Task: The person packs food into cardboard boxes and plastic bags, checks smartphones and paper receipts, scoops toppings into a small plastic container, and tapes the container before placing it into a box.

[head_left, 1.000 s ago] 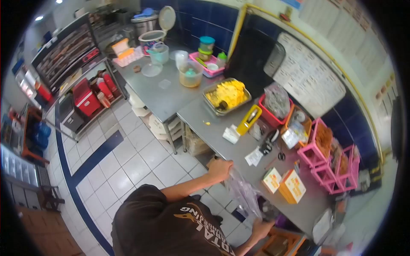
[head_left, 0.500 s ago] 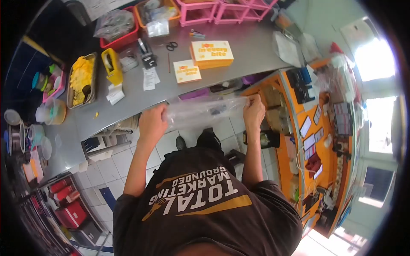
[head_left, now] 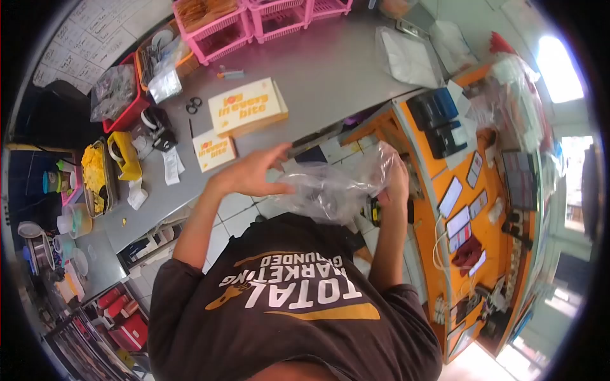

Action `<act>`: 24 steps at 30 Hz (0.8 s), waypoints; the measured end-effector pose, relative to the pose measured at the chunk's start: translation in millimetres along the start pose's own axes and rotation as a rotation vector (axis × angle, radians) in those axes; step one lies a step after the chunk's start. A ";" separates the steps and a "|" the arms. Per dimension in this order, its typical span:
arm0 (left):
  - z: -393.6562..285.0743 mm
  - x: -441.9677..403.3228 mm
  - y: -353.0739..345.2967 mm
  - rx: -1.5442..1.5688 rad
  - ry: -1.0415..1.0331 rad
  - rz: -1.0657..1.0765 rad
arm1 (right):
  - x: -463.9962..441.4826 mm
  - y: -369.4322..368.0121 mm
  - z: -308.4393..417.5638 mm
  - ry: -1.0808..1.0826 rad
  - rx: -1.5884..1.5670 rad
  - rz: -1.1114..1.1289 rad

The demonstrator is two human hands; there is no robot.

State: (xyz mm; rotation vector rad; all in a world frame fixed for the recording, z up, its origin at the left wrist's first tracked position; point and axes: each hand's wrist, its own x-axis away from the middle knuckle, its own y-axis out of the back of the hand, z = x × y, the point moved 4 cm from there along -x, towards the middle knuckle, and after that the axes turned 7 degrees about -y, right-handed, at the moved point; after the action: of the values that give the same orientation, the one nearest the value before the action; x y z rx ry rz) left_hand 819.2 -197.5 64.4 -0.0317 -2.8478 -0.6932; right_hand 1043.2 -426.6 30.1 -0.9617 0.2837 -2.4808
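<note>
A clear plastic bag point(head_left: 324, 190) hangs crumpled in front of my shirt. My right hand point(head_left: 398, 183) is closed on its right end, with some plastic bunched up above the fingers. At the bag's left end is my left hand point(head_left: 257, 173), open, its thumb and fingers spread apart. The thumb tip lies at the bag's edge; whether it touches cannot be made out. Just beyond my left hand, on the metal counter, are a stack of white and yellow printed boxes point(head_left: 248, 106) and a smaller printed box point(head_left: 213, 150).
Pink plastic racks point(head_left: 273, 19) stand along the back of the metal counter point(head_left: 324, 70). Scissors point(head_left: 194, 105), a yellow tape dispenser point(head_left: 126, 155) and a tray of yellow stuff point(head_left: 96, 178) are at the left. An orange shelf unit point(head_left: 438, 209) with several phones stands to my right.
The bag was stretched flat between both hands; now it is crumpled and sags. My left hand has let go and opened. The view has turned, shifting the counter leftward.
</note>
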 end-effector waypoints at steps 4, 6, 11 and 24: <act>18.7 -55.3 81.7 -0.751 0.014 -0.370 | -12.2 -5.3 77.8 0.126 0.914 0.144; 51.3 -75.0 104.7 -0.979 0.194 -0.365 | -16.5 -19.7 103.8 0.450 1.468 0.112; 71.7 -90.7 115.5 -0.767 0.262 -0.167 | -73.9 -51.0 157.6 0.537 1.456 0.189; -91.2 -166.5 46.8 0.409 0.129 -0.222 | -85.1 -188.2 216.0 0.923 1.637 0.177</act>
State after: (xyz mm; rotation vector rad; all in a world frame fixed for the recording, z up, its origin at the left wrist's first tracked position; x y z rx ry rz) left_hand 1003.3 -192.7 130.1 0.3810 -2.8323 -0.1300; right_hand 1180.1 -226.2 204.4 0.8112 -1.1466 -1.8211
